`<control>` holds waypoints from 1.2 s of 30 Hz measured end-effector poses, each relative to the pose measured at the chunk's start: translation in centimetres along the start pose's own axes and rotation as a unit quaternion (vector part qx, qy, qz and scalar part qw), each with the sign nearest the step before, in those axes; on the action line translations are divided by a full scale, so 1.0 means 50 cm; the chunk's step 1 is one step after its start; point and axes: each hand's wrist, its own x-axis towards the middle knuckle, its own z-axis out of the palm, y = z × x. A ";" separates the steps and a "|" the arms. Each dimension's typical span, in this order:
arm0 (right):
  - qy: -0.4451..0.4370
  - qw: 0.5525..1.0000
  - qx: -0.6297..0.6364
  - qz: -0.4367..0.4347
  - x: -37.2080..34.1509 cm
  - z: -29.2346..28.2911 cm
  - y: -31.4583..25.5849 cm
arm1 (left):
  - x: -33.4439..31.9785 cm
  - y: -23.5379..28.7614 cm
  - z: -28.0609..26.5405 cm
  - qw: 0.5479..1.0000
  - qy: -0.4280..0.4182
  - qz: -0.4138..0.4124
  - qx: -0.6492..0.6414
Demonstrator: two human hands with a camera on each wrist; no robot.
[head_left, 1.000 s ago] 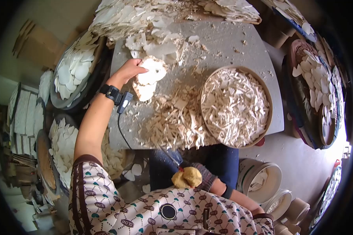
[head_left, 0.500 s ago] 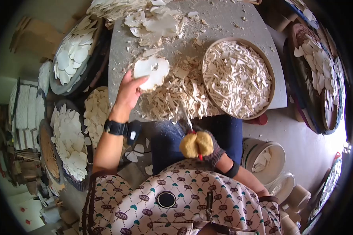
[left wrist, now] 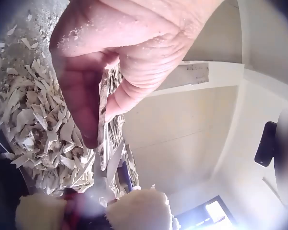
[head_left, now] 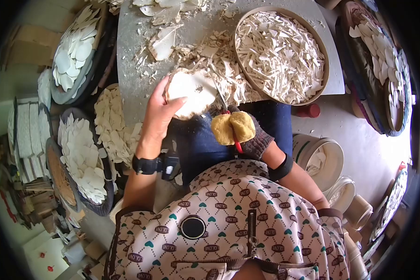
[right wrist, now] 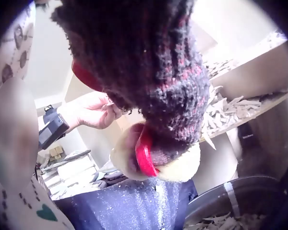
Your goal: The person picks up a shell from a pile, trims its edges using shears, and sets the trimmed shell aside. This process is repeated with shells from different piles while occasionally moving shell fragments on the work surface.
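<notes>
My bare left hand (head_left: 161,109) pinches a round white slice (head_left: 191,93) with a ragged brown rim and a small hole near its middle. In the left wrist view the slice (left wrist: 103,122) appears edge-on between thumb and fingers. My right hand (head_left: 256,135), in a dark knitted glove, grips red-handled scissors (head_left: 238,147) wrapped in yellow sponge padding (head_left: 233,127). Their metal blades (head_left: 220,95) point up at the slice's right edge. In the right wrist view the glove (right wrist: 168,81) fills the top, with a red handle loop (right wrist: 145,151) below it.
A round shallow tray (head_left: 325,60) full of white strips stands on the grey table (head_left: 140,42). Loose trimmings (head_left: 233,77) lie beside it, and another slice (head_left: 164,43) lies behind. Baskets of white slices (head_left: 81,156) stand at the left. White buckets (head_left: 333,151) stand at the lower right.
My left hand has brought the slice from the far left of the table toward me, close to the scissors. My right hand has risen from my lap with the scissors toward the table edge.
</notes>
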 end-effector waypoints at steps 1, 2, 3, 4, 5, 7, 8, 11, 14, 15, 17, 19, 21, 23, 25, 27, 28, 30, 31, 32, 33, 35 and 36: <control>0.001 1.000 0.008 -0.008 0.000 0.005 -0.005 | -0.005 -0.012 0.003 0.999 0.036 0.015 0.022; 0.003 1.000 0.017 -0.016 0.001 0.010 -0.010 | -0.007 -0.024 0.007 0.996 0.073 0.030 0.045; 0.005 0.999 0.026 -0.024 0.001 0.014 -0.011 | -0.005 -0.039 0.012 0.993 0.093 0.066 0.028; 0.008 1.000 0.019 -0.024 0.002 0.016 -0.010 | -0.002 -0.056 0.020 0.988 0.112 0.102 0.011; 0.011 1.000 0.012 -0.023 0.001 0.018 -0.008 | -0.002 -0.068 0.031 0.982 0.131 0.136 -0.007; 0.011 0.998 -0.061 -0.029 -0.006 0.019 -0.006 | -0.008 -0.053 0.052 0.988 0.115 0.103 -0.013; 0.003 0.991 -0.129 -0.038 -0.003 0.017 -0.011 | -0.001 -0.052 0.046 0.989 0.107 0.101 -0.008; -0.005 1.000 -0.024 -0.015 0.000 0.027 -0.027 | 0.015 -0.036 0.022 0.994 0.068 0.084 0.013; -0.006 0.998 0.063 0.018 0.007 0.031 -0.045 | 0.016 -0.026 0.019 0.998 0.024 0.056 0.009; -0.008 0.998 0.063 0.026 0.010 0.029 -0.048 | 0.016 -0.023 0.020 0.999 0.010 0.046 0.003; -0.024 0.981 -0.183 -0.058 0.010 0.021 -0.043 | 0.017 -0.009 0.022 1.000 0.010 0.029 0.003; -0.025 0.953 -0.281 -0.111 0.009 0.019 -0.027 | 0.015 -0.006 0.022 1.000 0.005 0.013 0.001; -0.017 0.968 -0.221 -0.115 0.013 0.024 -0.020 | 0.016 -0.003 0.017 1.000 -0.003 0.001 -0.001; -0.009 0.990 -0.119 -0.071 0.011 0.035 -0.035 | 0.019 0.002 0.010 1.000 -0.014 0.008 0.008; -0.010 0.982 -0.170 -0.081 0.010 0.036 -0.042 | 0.015 0.000 0.009 1.000 -0.027 0.008 0.014; -0.018 0.907 -0.385 -0.168 0.021 0.012 -0.041 | 0.010 -0.006 0.014 0.999 -0.041 0.004 0.016; -0.021 0.849 -0.485 -0.207 0.022 0.007 -0.039 | 0.012 -0.010 0.011 0.999 -0.039 0.006 0.014; 0.002 0.957 -0.270 -0.110 0.017 0.021 -0.030 | 0.018 -0.020 0.003 0.999 -0.033 0.009 0.008; 0.014 0.986 -0.155 -0.059 0.016 0.026 -0.027 | 0.018 -0.020 0.004 0.999 -0.033 0.003 0.000; 0.011 0.986 -0.154 -0.064 0.014 0.027 -0.028 | 0.017 -0.019 0.006 0.999 -0.032 -0.002 -0.007; 0.007 0.986 -0.153 -0.070 0.014 0.029 -0.032 | 0.016 -0.016 0.007 0.999 -0.031 -0.007 -0.014; 0.001 0.972 -0.210 -0.102 0.015 0.029 -0.034 | 0.012 -0.004 0.014 0.999 -0.032 -0.015 -0.020; 0.001 0.956 -0.266 -0.126 0.016 0.026 -0.033 | 0.010 0.002 0.017 0.999 -0.034 -0.019 -0.023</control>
